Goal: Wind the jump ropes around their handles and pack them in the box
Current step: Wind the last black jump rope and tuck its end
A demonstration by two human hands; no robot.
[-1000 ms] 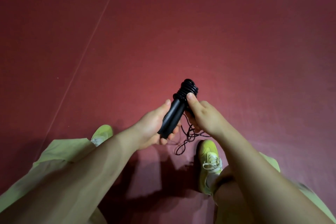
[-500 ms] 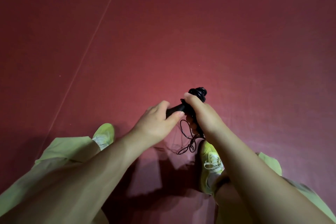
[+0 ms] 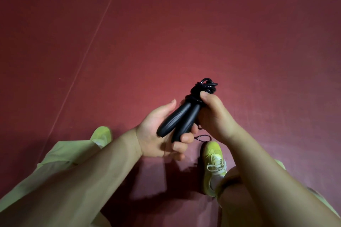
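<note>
Two black jump rope handles lie side by side in my left hand, whose fingers curl round their lower ends. Black rope is wound in coils around the handles' upper ends. My right hand grips that wound part, thumb pressed on the coils. A small loop of thin cord hangs below the hands. No box is in view.
Dark red floor fills the view, with a thin pale line running diagonally at the left. My yellow-green shoes and light green trouser legs are below the hands.
The loose tangle of rope hanging under the hands has shrunk to one small loop. The handles have turned from nearly hidden under my left hand to lying exposed in its palm.
</note>
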